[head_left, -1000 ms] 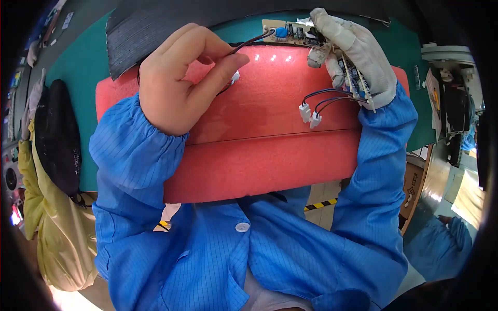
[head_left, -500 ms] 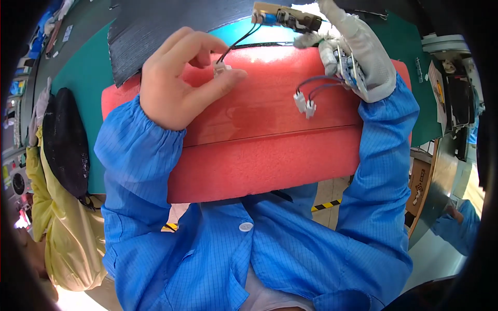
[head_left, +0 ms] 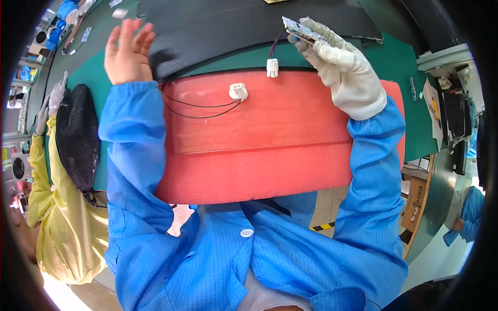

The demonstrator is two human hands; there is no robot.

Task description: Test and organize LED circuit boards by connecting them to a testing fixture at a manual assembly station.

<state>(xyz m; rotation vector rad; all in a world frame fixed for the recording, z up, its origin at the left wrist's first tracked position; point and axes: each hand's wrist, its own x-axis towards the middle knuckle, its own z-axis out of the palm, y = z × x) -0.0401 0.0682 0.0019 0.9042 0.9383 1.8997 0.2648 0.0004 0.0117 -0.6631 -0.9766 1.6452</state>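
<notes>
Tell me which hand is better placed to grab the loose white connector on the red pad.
Left, probably. The left hand is bare, open and empty, and the white connector has wires running toward its sleeve. The right hand is gloved and already gripping the circuit board.

The right hand [head_left: 345,72] is wearing a white knit glove and gripping a small circuit board [head_left: 301,29] that is showing pale blue and white. Dark red and blue wires are hanging from the grip down to a white connector [head_left: 272,67]. The left hand [head_left: 127,52] is showing bare, open over a black mat [head_left: 233,26]. Below both hands a red foam pad [head_left: 280,150] is lying, with thin black wires [head_left: 197,108] running across it to a second white connector [head_left: 238,92]. Both sleeves [head_left: 129,140] are showing bright blue with a fine grid pattern. The bench [head_left: 394,62] beside the gripping hand is showing green.
</notes>
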